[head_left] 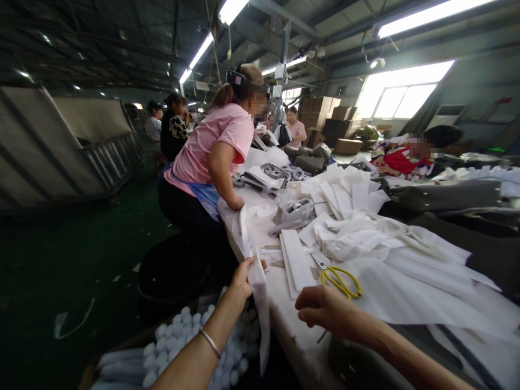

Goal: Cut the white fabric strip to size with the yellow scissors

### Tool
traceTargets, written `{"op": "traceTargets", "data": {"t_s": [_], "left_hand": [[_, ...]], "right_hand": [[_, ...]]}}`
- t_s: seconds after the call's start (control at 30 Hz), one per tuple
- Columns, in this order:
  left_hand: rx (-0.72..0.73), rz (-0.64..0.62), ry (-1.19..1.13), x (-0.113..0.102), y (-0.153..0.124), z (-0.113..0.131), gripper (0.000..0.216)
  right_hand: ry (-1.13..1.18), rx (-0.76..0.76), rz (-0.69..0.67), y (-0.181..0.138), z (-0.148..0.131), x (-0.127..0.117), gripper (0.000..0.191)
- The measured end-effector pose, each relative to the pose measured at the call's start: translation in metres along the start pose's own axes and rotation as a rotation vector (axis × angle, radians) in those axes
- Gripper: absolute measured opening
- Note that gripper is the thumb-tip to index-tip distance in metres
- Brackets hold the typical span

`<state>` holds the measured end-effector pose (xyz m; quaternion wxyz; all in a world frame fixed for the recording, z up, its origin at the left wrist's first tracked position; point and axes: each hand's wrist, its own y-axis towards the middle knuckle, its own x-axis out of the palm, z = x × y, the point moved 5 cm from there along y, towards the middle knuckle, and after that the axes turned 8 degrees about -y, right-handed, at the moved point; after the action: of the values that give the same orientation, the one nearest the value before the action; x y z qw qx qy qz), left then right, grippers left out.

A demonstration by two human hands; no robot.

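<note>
While my left hand (pixel 244 277) grasps a long white filmy strip (pixel 258 292), my right hand (pixel 323 309) curves loosely, empty.
Likely light, limp; best pinched just above my left hand.

Tube lights (pixel 433 17) are glowing under a dark roof (pixel 122 49), and a bright window (pixel 406 89) is letting light through the wall (pixel 483 84) at right. Cardboard boxes (pixel 317 105) are standing stacked near it. At left, a large cart (pixel 36 146) is sitting on the dark green floor (pixel 117 244), where white scraps (pixel 60 324) are lying.
</note>
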<state>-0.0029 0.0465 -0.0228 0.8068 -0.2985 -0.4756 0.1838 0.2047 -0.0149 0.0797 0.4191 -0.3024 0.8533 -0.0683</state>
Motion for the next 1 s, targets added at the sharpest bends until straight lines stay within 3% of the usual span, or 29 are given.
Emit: {"op": "traceTargets", "data": {"t_s": [0.13,0.27,0.6,1.0], "left_hand": [[-0.002,0.033,-0.003,-0.012,0.006,-0.004,0.014],[0.005,0.04,-0.008,-0.016,0.011,-0.005,0.014],[0.033,0.048,0.006,-0.02,0.014,-0.005,0.015],[0.052,0.071,-0.002,-0.02,0.012,-0.007,0.009]], "right_hand": [[0.003,0.015,0.062,0.009,0.023,-0.013,0.019],[0.041,0.011,0.048,0.016,0.036,-0.01,0.019],[-0.041,0.033,0.01,0.02,0.026,-0.004,0.021],[-0.072,0.052,-0.029,0.022,0.038,0.009,0.025]]}}
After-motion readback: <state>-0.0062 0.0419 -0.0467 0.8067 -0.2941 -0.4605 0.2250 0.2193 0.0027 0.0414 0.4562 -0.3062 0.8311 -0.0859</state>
